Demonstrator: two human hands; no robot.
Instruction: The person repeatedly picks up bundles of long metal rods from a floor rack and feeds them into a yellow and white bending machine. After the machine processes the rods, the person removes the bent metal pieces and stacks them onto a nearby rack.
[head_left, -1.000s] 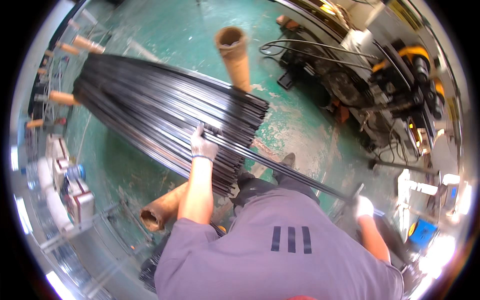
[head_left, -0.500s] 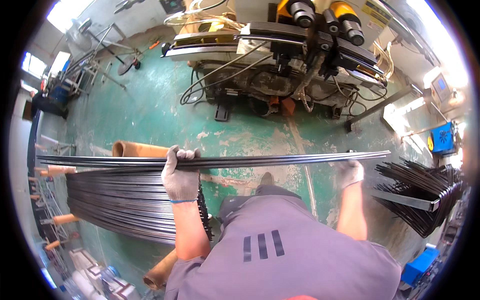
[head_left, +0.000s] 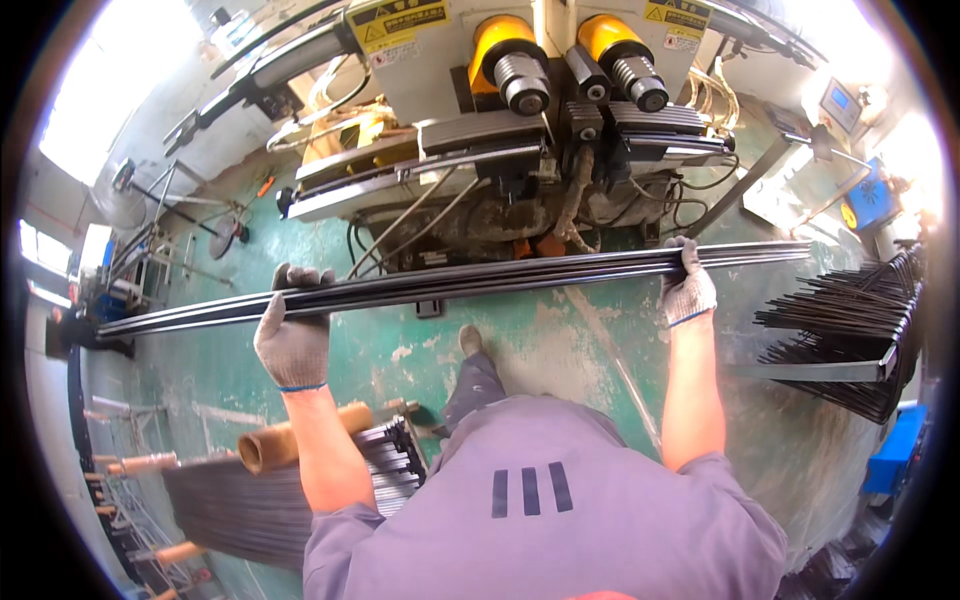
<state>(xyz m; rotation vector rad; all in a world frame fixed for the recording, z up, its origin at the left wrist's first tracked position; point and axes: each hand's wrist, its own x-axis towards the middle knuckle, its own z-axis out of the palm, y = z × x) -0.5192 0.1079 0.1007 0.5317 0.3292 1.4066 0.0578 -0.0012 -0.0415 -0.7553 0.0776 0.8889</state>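
A bundle of several long, thin dark metal tubes (head_left: 480, 281) spans the view in front of me, held up above the floor and sloping slightly up to the right. My left hand (head_left: 293, 345), in a pale knit glove, is closed round the bundle left of its middle. Toward its right end, my right hand (head_left: 689, 287) grips the same tubes, also gloved, with the fingers wrapped over the top. Beyond the bundle stands a machine with two orange-yellow cylinders (head_left: 505, 50) and ribbed metal blocks (head_left: 480, 132); a gap shows between it and the tubes.
A stack of similar tubes (head_left: 235, 505) lies low at the left, beside a brown cardboard roll (head_left: 300, 436). Many bent dark rods (head_left: 850, 325) hang on a rack at the right. A slanted metal post (head_left: 745, 190) stands by the machine's right side.
The view has moved nearer the machine, away from the stack. My right hand, blurred near the bundle before, now clearly grips it, and the tubes have moved forward.
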